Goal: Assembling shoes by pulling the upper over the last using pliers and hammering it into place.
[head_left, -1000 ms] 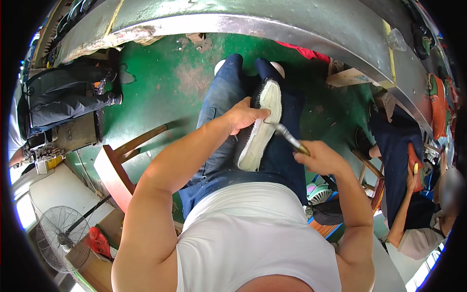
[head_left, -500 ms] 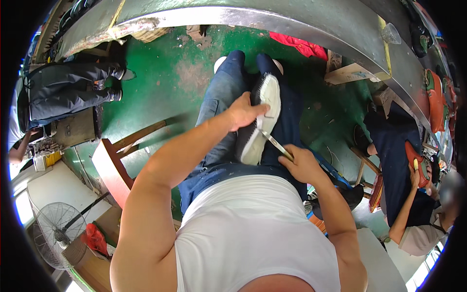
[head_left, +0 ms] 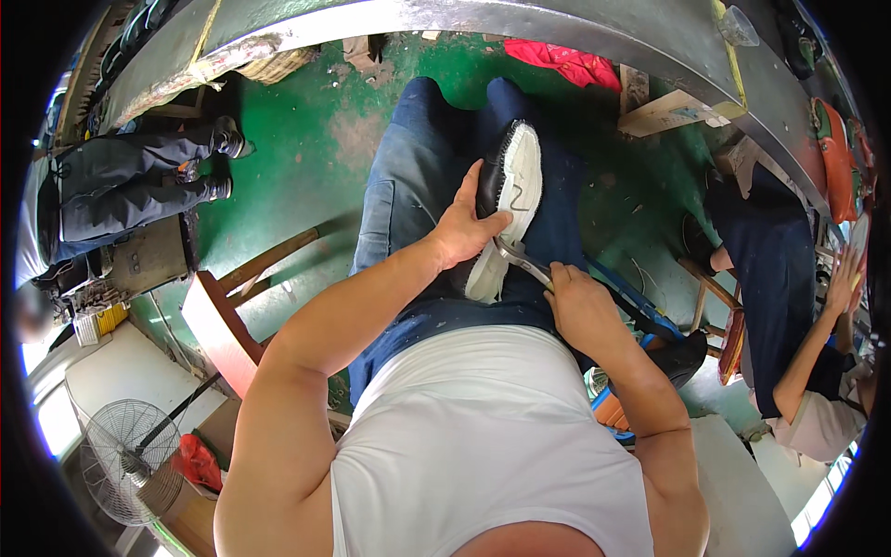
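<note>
A dark shoe (head_left: 513, 186) rests sole-up along my thighs, its pale, unfinished underside facing me and a short dark wavy line showing on it. My left hand (head_left: 464, 227) grips the shoe's side, with the thumb on the pale underside and the fingers round the dark upper. In my right hand (head_left: 580, 302) is a pair of metal pincers (head_left: 531, 264), held by the handles. Their curved head touches the shoe's near-left edge, just below my left thumb. How far the jaws are apart is too small to tell.
A metal-edged bench (head_left: 445, 17) curves across the far side. Left of me stands a wooden chair (head_left: 218, 320), with a fan (head_left: 130, 459) nearer. One person (head_left: 139, 176) stands at far left; another person (head_left: 789, 297) sits at right. Red cloth (head_left: 566, 63) lies beneath the bench.
My right hand has moved slightly right and nearer me, and the pincers have turned, showing their curved head at the shoe's edge. My left hand still holds the shoe. The person at right has shifted their hands.
</note>
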A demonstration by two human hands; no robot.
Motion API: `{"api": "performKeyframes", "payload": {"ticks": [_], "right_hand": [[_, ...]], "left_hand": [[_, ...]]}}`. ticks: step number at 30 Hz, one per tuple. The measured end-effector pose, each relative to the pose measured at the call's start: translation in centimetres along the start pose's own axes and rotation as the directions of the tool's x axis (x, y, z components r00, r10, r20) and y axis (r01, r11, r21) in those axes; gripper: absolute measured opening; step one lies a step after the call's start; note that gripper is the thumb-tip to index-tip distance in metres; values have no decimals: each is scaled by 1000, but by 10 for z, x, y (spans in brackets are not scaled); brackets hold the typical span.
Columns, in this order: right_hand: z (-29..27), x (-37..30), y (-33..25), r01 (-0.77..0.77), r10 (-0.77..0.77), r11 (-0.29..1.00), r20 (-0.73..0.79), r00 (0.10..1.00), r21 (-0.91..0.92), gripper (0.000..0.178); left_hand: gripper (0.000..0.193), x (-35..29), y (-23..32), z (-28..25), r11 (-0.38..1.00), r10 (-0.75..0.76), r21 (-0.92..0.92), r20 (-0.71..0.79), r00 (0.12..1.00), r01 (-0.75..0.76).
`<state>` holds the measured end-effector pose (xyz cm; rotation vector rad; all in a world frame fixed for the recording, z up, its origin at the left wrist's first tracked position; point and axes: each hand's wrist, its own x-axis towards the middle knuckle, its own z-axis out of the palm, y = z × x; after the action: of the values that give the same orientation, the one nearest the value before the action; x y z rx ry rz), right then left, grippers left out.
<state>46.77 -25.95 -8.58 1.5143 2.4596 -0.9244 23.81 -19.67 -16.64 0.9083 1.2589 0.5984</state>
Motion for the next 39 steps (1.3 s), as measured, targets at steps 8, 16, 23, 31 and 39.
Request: {"api": "performKeyframes", "payload": {"ticks": [8, 16, 23, 31, 39], "right_hand": [[9, 1, -1, 60, -59, 996, -23, 998, 64, 23], [5, 2, 17, 94, -123, 963, 100, 987, 252, 13], [-50, 6, 15, -138, 114, 750, 80, 990, 646, 29], [-11, 68, 66, -140, 158, 831, 13, 987, 539, 40], [-101, 74, 56, 203, -82, 965, -546, 834, 165, 30]], "left_hand": [[98, 3, -6, -9, 988, 80, -140, 106, 991, -65], [96, -50, -36, -23, 917, 73, 378, 157, 985, -128], [98, -44, -50, 27, 869, 119, 485, -17, 993, -95], [112, -39, -55, 0, 714, 252, 662, 61, 966, -228], [99, 41, 25, -31, 988, -101, 115, -60, 993, 107]]}}
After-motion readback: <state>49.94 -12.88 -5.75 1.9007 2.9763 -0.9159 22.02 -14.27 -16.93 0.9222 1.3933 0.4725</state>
